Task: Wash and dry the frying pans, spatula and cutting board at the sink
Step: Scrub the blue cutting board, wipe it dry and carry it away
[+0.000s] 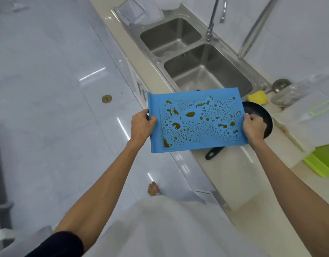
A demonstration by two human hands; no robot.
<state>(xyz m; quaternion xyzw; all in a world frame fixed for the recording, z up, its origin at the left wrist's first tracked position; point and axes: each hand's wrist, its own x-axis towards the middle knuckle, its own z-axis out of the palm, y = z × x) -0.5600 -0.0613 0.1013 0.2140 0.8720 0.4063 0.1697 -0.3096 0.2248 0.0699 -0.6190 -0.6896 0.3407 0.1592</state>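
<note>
A blue cutting board spotted with brown oily drops is held flat in the air over the counter's front edge. My left hand grips its left edge and my right hand grips its right edge. Under the board a black frying pan sits on the counter, mostly hidden, its black handle poking out below. The steel double sink lies just beyond the board, both basins holding nothing.
A yellow sponge and a metal ladle lie right of the near basin. A white board and green items occupy the counter at right. The faucet stands behind the sink. A clear container sits at the far left.
</note>
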